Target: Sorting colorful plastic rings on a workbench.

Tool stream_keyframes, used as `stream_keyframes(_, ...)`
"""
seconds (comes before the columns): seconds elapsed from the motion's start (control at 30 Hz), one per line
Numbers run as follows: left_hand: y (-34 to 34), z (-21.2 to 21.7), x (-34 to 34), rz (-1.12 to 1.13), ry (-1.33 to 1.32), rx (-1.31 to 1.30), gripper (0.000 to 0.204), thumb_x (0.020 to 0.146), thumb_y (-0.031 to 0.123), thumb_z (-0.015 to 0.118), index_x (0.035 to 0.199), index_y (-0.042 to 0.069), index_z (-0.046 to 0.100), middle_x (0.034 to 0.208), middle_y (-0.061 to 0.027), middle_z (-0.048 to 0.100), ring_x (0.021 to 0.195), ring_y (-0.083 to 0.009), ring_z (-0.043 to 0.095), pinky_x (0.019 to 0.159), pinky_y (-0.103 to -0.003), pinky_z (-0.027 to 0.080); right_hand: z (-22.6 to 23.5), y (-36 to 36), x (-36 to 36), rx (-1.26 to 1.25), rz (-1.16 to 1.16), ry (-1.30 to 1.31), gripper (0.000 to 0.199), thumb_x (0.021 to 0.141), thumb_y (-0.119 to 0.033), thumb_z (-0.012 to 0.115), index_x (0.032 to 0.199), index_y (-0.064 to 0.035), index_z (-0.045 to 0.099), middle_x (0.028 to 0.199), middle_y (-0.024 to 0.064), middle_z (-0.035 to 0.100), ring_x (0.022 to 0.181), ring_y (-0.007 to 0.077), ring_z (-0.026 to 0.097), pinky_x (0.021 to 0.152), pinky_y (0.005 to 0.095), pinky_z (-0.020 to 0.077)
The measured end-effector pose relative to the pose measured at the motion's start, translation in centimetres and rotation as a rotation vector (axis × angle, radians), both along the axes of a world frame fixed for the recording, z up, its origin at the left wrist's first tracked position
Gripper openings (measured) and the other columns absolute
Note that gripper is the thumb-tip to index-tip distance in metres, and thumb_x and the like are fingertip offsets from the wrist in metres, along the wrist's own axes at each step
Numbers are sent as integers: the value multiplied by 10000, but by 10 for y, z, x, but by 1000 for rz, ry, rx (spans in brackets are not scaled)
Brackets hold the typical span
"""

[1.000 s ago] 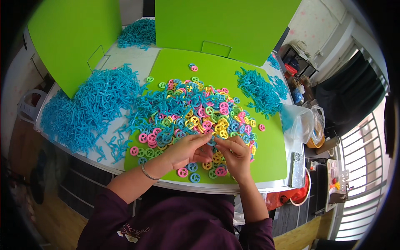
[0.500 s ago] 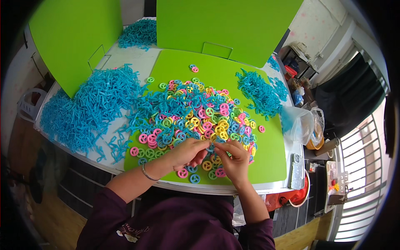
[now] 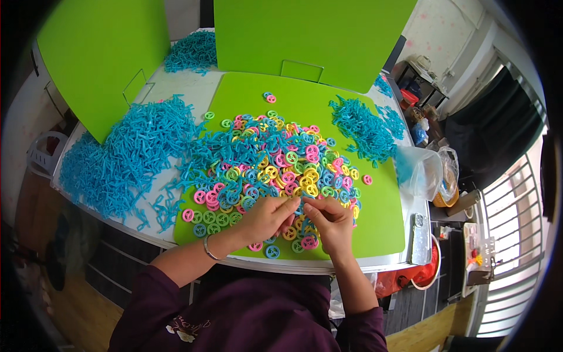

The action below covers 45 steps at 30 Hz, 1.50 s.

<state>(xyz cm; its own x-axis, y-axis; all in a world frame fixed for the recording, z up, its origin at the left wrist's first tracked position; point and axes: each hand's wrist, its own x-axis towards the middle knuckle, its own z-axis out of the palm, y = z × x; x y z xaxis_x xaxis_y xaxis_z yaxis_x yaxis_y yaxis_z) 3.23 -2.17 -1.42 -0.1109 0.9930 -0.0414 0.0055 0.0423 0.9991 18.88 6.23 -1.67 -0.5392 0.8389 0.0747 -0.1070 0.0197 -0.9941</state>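
My left hand (image 3: 271,218) and my right hand (image 3: 332,226) meet fingertip to fingertip above the near side of a heap of small plastic wheels (image 3: 290,176). Both are closed in a pinch, and whatever lies between the fingertips is too small and covered to name. The spoked wheels are pink, yellow, green and blue. Blue forked plastic pieces (image 3: 231,149) lie over the left and far part of the heap. Beneath my hands, more wheels rest on a green mat (image 3: 381,234), among them a blue wheel (image 3: 272,251) near the front edge.
A large pile of blue forked pieces (image 3: 132,152) covers the table's left side. A smaller blue pile (image 3: 362,130) sits on the right. Green panels (image 3: 316,41) stand at the back. A phone (image 3: 420,239) and a clear plastic bag (image 3: 419,176) are at the right edge.
My fingertips have drawn closer together, and the blue piece that showed at them before is now hidden. My left hand has turned slightly, with its fingers more tucked in.
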Motion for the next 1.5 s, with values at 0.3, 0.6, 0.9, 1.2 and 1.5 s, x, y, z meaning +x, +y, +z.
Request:
stream_keyframes(0.3, 8, 3, -12, 84, -46, 141, 389, 911, 351, 602, 690, 31, 609, 582, -20, 565, 493, -73, 535, 417, -202, 409, 7, 5, -2, -91, 75, 43, 180, 862, -34, 661, 1036, 6, 682, 866, 14, 649, 772, 75, 585, 684, 195, 462)
stream_keyframes(0.6, 0, 9, -20, 117, 235, 248, 226, 836, 121, 717, 1039, 32, 676, 703, 20, 615, 639, -37, 562, 554, -188, 449, -5, 14, 9, -224, 297, 111, 270, 878, -40, 644, 1144, -7, 617, 894, 56, 663, 808, 96, 623, 725, 233, 488)
stream_keyframes(0.9, 5, 10, -19, -1, 108, 184, 262, 862, 181, 699, 1082, 45, 661, 749, 28, 614, 651, -33, 545, 558, -207, 426, 6, 14, 13, 1074, 64, -26, 357, 765, 19, 687, 1114, -9, 616, 1122, 157, 614, 1046, 291, 589, 881, 383, 472)
stream_keyframes(1.2, 31, -11, -4, 295, 1043, 657, 257, 746, 232, 738, 996, 179, 711, 839, 5, 512, 808, -208, 496, 720, -354, 435, 4, 14, 15, 243, -120, 131, 181, 928, -79, 589, 1080, 18, 602, 997, 43, 639, 853, 90, 564, 778, 215, 441)
stream_keyframes(1.5, 22, -3, -13, 187, -130, 206, 130, 882, 38, 637, 984, -39, 659, 881, -63, 668, 775, -127, 669, 687, -245, 583, 6, 8, 6, 581, -103, -214, 163, 875, -70, 655, 1000, 34, 647, 827, 35, 604, 777, 95, 537, 710, 226, 433)
